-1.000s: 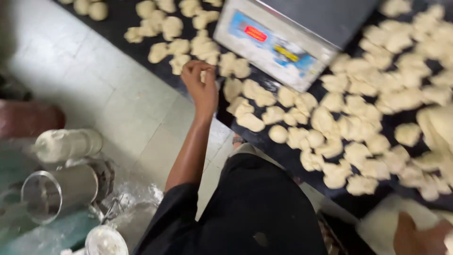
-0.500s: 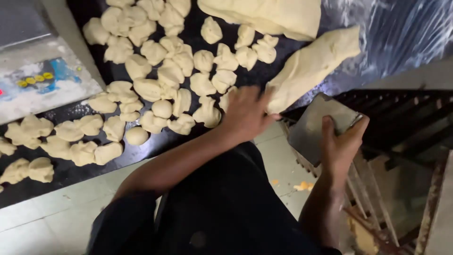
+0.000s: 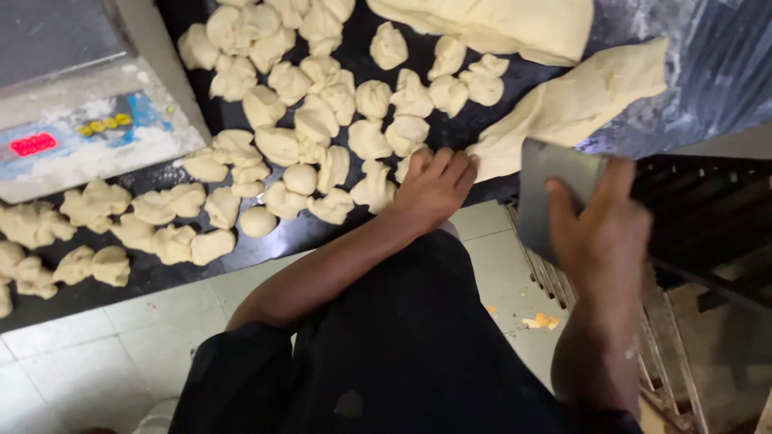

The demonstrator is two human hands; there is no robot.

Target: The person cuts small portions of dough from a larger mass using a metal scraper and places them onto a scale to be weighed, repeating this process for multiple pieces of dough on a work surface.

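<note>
My left hand [image 3: 434, 186] lies palm down, fingers spread, on the near end of a long roll of pale dough [image 3: 575, 104] that runs up to the right. My right hand [image 3: 601, 225] grips a flat metal dough scraper [image 3: 555, 197], blade held upright just right of that roll's end. Several cut dough pieces [image 3: 322, 120] lie scattered on the dark work surface [image 3: 161, 273] left of my left hand. A larger slab of dough [image 3: 498, 28] lies at the top.
A digital weighing scale [image 3: 80, 137] with a red display stands at the upper left. Clear plastic sheeting [image 3: 716, 72] covers the surface at the upper right. A dark slatted rack [image 3: 708, 225] lies right. Pale floor tiles [image 3: 96, 345] show below.
The view swung from the scale to the dough roll. My left hand left the cut pieces and settled on the roll's end. My right hand brought the scraper closer to it.
</note>
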